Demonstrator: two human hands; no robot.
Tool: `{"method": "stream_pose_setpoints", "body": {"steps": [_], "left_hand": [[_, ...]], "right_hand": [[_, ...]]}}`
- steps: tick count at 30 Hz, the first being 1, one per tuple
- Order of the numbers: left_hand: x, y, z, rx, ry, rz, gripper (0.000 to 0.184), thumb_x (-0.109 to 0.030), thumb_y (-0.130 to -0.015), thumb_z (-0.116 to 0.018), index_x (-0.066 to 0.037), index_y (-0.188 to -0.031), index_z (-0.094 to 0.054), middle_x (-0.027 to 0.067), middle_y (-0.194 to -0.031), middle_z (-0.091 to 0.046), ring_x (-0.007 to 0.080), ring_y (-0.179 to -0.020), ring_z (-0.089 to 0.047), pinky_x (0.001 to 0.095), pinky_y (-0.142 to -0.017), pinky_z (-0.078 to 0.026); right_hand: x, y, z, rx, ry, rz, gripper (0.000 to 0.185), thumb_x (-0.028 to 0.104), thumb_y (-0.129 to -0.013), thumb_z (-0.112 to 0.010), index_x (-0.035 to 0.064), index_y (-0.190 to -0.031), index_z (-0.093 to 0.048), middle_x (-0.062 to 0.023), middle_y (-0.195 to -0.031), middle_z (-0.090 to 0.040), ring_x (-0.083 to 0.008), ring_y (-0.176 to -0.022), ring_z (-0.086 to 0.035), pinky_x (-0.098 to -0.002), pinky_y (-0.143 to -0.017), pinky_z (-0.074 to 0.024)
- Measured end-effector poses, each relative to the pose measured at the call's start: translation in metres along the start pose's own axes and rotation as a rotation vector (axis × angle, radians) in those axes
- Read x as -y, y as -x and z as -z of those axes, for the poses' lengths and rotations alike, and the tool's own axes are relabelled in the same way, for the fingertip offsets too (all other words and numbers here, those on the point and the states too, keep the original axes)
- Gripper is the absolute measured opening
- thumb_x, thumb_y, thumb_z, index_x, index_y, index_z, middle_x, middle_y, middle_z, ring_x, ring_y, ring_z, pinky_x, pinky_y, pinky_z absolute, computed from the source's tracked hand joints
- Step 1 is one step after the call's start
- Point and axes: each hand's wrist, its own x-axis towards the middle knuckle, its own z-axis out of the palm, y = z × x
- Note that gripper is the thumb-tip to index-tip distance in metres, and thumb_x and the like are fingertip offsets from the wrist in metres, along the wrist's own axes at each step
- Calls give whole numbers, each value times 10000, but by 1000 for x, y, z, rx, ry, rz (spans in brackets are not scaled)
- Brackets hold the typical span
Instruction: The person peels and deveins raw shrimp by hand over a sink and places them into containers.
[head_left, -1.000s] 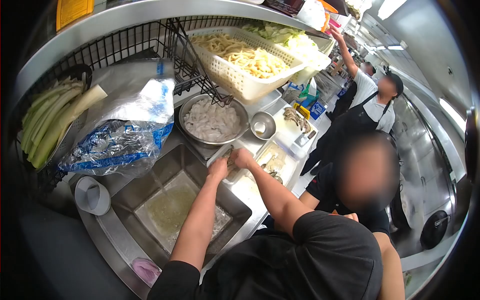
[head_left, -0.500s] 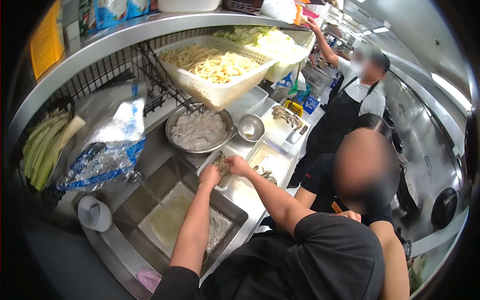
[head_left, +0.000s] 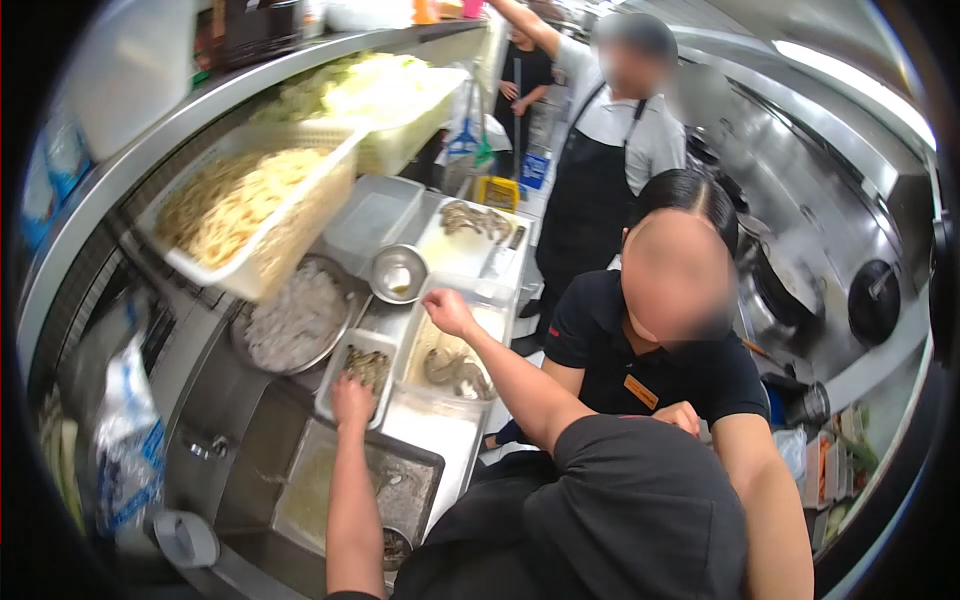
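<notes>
My left hand point(head_left: 352, 402) reaches into a small rectangular tub of grey shrimp point(head_left: 368, 366), its fingers down at the shrimp and partly hidden. My right hand point(head_left: 447, 312) is over the far-left corner of a larger clear container point(head_left: 408, 368), fingers curled together; anything in them is too small to make out. Several shrimp point(head_left: 455, 372) lie in that container. Close to my right hand is a small metal bowl point(head_left: 399, 274) with a little liquid. Left of the tub, a big metal bowl point(head_left: 345, 330) holds peeled, pale shrimp point(head_left: 297, 318).
A sink point(head_left: 235, 470) lies in front, with a metal tray point(head_left: 425, 468) in it. Baskets of noodles point(head_left: 245, 205) and cut cabbage point(head_left: 375, 90) overhang the counter. More shrimp point(head_left: 475, 222) and a knife point(head_left: 516, 237) lie on a board. A co-worker point(head_left: 660, 375) stands close on the right.
My right hand has moved from the shrimp tub, beside my left, to over the larger container. My left hand stays at the tub. The view has swung right.
</notes>
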Motion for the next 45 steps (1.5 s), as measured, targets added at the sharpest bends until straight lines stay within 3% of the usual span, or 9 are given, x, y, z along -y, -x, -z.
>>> {"method": "stream_pose_setpoints", "body": {"steps": [13,19,29,35,39,41,42,43,45], "left_hand": [[-13,-3,-14,-69,12,94,412,-161,-821,-711,10,-1193,-657,218,-1401,-513,430,-1233,-487,460,-1061,-402],[-33,-14,-6,-94,72,156,569,-149,-809,-726,-80,-1352,-570,182,-1474,-445,429,-1277,-436,465,-1095,-354],[-53,-26,4,69,72,288,693,-193,-770,-778,-141,-1411,-519,118,-1513,-410,421,-1316,-370,470,-1118,-330],[-54,-23,1,3,62,262,723,-174,-734,-790,-144,-1404,-521,147,-1503,-409,402,-1324,-384,457,-1131,-317],[-64,-10,0,-221,33,264,610,-200,-809,-771,-79,-1361,-542,175,-1430,-486,372,-1252,-486,445,-1085,-382],[-63,5,-3,-391,946,459,480,-257,-896,-727,-10,-1279,-574,195,-1304,-572,320,-1128,-598,413,-1003,-464],[-57,15,-9,-432,1093,446,474,-376,-963,-637,12,-1227,-577,177,-1209,-615,271,-1038,-649,378,-925,-512],[-63,24,5,-439,1095,441,474,-376,-963,-637,12,-1227,-577,177,-1209,-615,271,-1038,-649,378,-925,-512],[-78,52,45,-227,1823,700,481,-452,-983,-571,-20,-1195,-577,160,-1177,-619,259,-1059,-636,378,-920,-513]], "right_hand": [[-233,-192,99,-218,269,-361,203,78,-771,-573,-3,-903,-705,-258,-930,-691,-387,-910,-680,-453,-871,-531],[-325,-264,122,92,601,-487,428,89,-857,-567,-12,-1269,-513,-228,-1260,-582,-391,-1182,-553,-461,-975,-486],[-345,-283,120,78,423,-533,494,140,-815,-657,-60,-1246,-523,-300,-1289,-531,-425,-1197,-535,-460,-997,-473],[-318,-243,135,-121,18,-365,445,213,-803,-703,-48,-1134,-562,-256,-1045,-660,-397,-1027,-639,-443,-883,-512],[-195,-155,105,365,-601,-210,434,207,-838,-723,33,-1203,-564,-142,-1020,-679,-192,-835,-665,-332,-655,-545],[-107,-100,69,661,-677,-255,475,195,-856,-714,59,-1270,-526,-139,-1080,-666,-181,-719,-664,-320,-581,-562],[-67,-72,47,691,-506,-21,479,220,-861,-712,56,-1271,-526,-141,-1133,-648,-203,-762,-675,-321,-588,-567],[-5,-48,47,871,-575,-209,404,216,-839,-732,24,-1169,-603,-136,-1051,-674,-240,-893,-678,-364,-742,-566],[30,19,-59,725,-608,202,342,159,-823,-683,0,-1119,-617,-178,-1051,-674,-339,-911,-670,-422,-794,-544]]}}
